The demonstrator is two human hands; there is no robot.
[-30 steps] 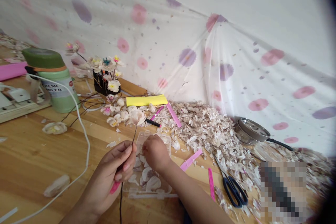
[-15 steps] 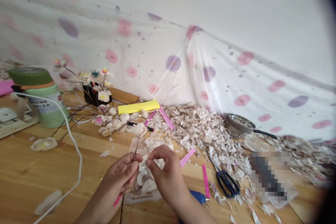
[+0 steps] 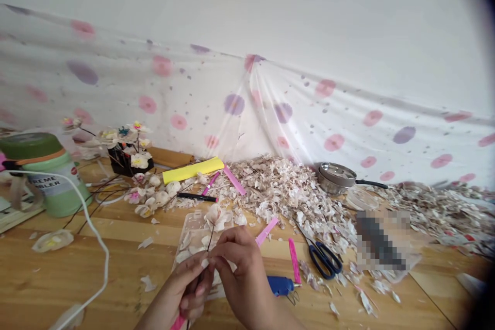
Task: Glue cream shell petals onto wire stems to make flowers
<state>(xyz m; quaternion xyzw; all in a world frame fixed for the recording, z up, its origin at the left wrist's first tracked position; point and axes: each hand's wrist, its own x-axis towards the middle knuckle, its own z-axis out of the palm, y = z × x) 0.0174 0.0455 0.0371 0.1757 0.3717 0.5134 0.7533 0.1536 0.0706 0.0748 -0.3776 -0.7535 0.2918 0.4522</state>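
Note:
My left hand (image 3: pixel 189 286) is closed round the thin dark stem of a handmade flower (image 3: pixel 217 216), whose whitish petals point up. A bright pink strip (image 3: pixel 178 322) sticks out below that hand's fingers. Pressed together at the stem, just above the left fingertips, are the thumb and forefinger of my right hand (image 3: pixel 245 276); whatever they pinch is hidden. Under and behind both hands lies a clear plastic tray (image 3: pixel 187 224) with pale loose petals. A blue glue gun (image 3: pixel 280 285) rests to the right of my right wrist.
Dark-handled scissors (image 3: pixel 325 260) lie right, beside a large heap of dried petals (image 3: pixel 286 185). A steel pan (image 3: pixel 336 178) stands behind. Left are a green tumbler (image 3: pixel 58 180), a white cable (image 3: pixel 102 247) and finished flowers (image 3: pixel 139 160). Yellow paper (image 3: pixel 193 169) and a black marker (image 3: pixel 197 197) lie mid-table.
My right fingertips have moved from just beside the stem to touch it at the left fingertips. The flower sits slightly lower and further right in view; the camera has tilted and shifted.

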